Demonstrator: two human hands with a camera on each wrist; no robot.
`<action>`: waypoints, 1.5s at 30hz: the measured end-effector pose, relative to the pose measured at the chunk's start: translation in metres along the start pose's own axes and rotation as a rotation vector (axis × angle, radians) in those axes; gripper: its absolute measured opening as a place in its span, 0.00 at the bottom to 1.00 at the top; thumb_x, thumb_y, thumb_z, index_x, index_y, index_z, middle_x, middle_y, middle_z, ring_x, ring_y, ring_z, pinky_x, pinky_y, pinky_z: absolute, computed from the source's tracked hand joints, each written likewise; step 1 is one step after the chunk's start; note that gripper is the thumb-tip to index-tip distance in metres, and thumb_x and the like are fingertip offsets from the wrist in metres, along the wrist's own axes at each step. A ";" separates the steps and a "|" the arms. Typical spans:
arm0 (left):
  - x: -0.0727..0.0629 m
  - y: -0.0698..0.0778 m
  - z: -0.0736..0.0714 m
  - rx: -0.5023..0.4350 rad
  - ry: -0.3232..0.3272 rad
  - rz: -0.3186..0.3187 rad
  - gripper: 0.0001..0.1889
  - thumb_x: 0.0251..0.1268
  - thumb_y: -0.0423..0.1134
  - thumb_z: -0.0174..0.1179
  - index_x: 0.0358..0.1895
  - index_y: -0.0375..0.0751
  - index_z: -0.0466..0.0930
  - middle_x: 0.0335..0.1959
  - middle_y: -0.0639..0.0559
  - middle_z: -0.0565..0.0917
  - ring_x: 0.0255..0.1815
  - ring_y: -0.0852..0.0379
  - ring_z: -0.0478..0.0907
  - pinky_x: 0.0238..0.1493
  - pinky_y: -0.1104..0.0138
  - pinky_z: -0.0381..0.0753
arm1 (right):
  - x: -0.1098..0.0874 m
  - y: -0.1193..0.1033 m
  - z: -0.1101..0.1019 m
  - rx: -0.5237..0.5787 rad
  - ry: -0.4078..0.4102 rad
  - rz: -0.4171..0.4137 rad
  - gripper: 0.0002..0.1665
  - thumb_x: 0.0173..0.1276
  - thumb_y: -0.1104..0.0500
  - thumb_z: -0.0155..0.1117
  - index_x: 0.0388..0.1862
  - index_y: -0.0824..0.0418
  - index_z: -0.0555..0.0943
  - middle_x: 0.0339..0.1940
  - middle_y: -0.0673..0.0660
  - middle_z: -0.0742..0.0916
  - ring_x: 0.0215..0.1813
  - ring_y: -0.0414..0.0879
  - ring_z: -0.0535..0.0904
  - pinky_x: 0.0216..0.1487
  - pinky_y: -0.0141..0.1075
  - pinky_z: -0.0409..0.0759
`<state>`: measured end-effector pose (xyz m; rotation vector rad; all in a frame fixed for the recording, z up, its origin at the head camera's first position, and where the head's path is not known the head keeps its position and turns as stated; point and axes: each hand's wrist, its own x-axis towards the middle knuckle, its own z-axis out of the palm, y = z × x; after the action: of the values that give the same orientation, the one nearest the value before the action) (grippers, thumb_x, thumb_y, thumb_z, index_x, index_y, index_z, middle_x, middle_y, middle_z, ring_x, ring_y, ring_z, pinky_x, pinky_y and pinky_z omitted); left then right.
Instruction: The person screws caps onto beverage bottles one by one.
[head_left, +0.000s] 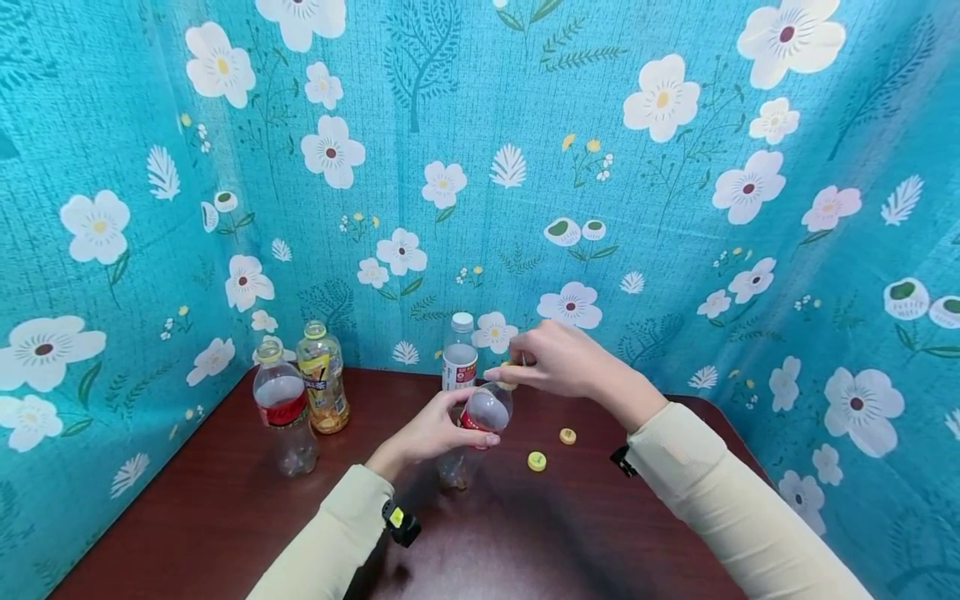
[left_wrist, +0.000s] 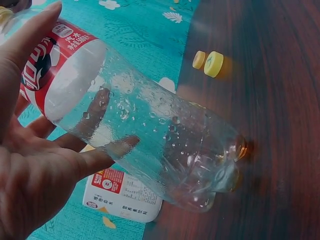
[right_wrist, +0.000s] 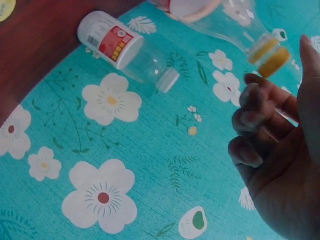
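Head view: my left hand (head_left: 429, 423) is wrapped round the red label of a clear bottle (head_left: 491, 408), tilted over the table (head_left: 187, 500) with its neck to the right; whether its base touches, I can't tell. My right hand's (head_left: 562, 358) fingers bend about its orange cap (right_wrist: 275, 62), partly covering it; I cannot tell whether they pinch it. The left wrist view nearly crops the neck, the right wrist view the base. Farther off, a white-capped bottle (head_left: 460, 367) is partly hidden. Left stand a red-banded bottle (head_left: 285, 412) and a yellow-labelled bottle (head_left: 322, 375), print hard to read; right lie two loose caps (head_left: 537, 461).
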<state>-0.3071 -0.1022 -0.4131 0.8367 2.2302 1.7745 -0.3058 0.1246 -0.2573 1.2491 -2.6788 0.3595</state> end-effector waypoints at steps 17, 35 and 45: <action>0.000 -0.002 -0.001 0.005 0.008 -0.024 0.28 0.59 0.44 0.76 0.64 0.55 0.79 0.53 0.50 0.82 0.52 0.47 0.80 0.49 0.56 0.86 | -0.002 0.000 -0.012 0.083 -0.124 -0.035 0.07 0.73 0.49 0.69 0.39 0.51 0.85 0.21 0.44 0.79 0.24 0.39 0.74 0.28 0.36 0.73; -0.002 0.000 0.000 0.013 0.018 -0.023 0.29 0.59 0.46 0.76 0.65 0.56 0.78 0.54 0.51 0.82 0.53 0.48 0.81 0.50 0.56 0.85 | -0.005 -0.002 -0.021 0.131 -0.161 -0.097 0.20 0.72 0.53 0.70 0.60 0.53 0.81 0.44 0.48 0.84 0.32 0.41 0.78 0.38 0.38 0.79; -0.001 0.000 0.003 0.008 0.013 -0.016 0.29 0.60 0.45 0.76 0.64 0.55 0.78 0.54 0.51 0.82 0.53 0.47 0.80 0.49 0.56 0.85 | -0.004 -0.005 -0.008 -0.098 -0.042 0.139 0.33 0.81 0.40 0.51 0.13 0.51 0.72 0.10 0.46 0.67 0.15 0.42 0.62 0.20 0.36 0.61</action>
<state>-0.3048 -0.0999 -0.4141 0.8086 2.2468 1.7707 -0.2986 0.1267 -0.2498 1.0579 -2.7893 0.2185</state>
